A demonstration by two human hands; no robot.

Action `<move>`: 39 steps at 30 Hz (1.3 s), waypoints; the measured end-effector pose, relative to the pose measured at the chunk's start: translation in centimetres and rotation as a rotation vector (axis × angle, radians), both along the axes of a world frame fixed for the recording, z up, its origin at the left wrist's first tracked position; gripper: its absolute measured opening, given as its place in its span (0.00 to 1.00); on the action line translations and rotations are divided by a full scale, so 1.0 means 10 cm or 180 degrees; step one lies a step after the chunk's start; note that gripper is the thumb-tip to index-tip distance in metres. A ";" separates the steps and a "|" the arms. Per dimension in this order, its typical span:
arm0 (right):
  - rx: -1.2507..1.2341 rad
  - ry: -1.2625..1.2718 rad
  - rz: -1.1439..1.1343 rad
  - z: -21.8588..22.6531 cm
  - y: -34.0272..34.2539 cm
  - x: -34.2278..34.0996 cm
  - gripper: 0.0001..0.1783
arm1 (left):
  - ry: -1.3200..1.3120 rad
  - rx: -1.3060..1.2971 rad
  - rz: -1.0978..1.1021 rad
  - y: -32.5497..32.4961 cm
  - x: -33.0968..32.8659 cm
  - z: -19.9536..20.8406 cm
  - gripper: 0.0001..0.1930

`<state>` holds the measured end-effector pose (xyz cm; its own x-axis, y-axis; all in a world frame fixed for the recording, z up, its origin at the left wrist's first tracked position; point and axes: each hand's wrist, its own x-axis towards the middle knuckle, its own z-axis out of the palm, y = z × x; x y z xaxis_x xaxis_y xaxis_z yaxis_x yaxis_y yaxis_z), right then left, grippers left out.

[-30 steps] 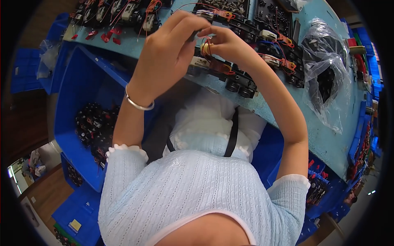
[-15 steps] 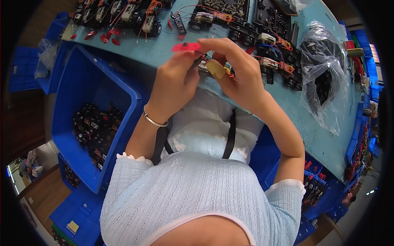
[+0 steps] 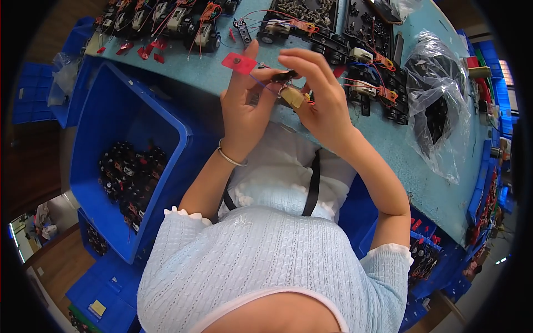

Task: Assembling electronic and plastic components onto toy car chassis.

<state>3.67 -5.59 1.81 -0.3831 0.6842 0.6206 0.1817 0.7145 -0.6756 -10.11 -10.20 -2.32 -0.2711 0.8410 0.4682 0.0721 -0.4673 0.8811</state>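
Above the table's near edge, my two hands come together on a small black wired part (image 3: 285, 76), much of it hidden by the fingers. My right hand (image 3: 328, 102) is closed round it from the right, index finger arched above; a yellowish covering (image 3: 292, 97) is at its thumb tip. My left hand (image 3: 247, 114), with a silver bangle at the wrist, grips the part from the left between thumb and fingers, one finger pointing up. Before that raised finger is a red tag (image 3: 239, 62) with a dark spot, joined to a thin blue wire.
Wired black toy-car chassis stand in rows on the blue-green table (image 3: 422, 172), at left (image 3: 183, 25) and right (image 3: 363, 86). Behind are trays of screws (image 3: 305, 8). A clear bag of black parts (image 3: 438, 105) lies right. A blue bin (image 3: 183, 136) holds dark assemblies at left.
My left hand has turned and opened its grip somewhat, one finger now raised. The red tag has shifted left and tilted, and the black part shows between the hands. My right hand has barely moved.
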 end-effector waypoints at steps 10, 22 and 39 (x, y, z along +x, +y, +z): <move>-0.2315 0.1031 0.0039 0.13 0.49 0.42 0.10 | -0.0453 -0.0194 -0.0764 -0.26 -0.26 0.03 0.33; -0.0291 0.0047 -0.0964 0.06 0.56 0.33 0.12 | 0.1867 -0.2049 -0.0113 -0.74 -1.07 0.34 0.19; -0.1552 0.1008 -0.0552 0.14 0.40 0.12 0.07 | -0.0535 -0.1190 -0.0606 0.50 0.12 0.34 0.07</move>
<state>4.87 -1.56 3.21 -0.0886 0.9542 0.2856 0.0043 0.2871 -0.9579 -8.94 -5.21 1.06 -0.1415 0.9862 0.0855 -0.1428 -0.1058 0.9841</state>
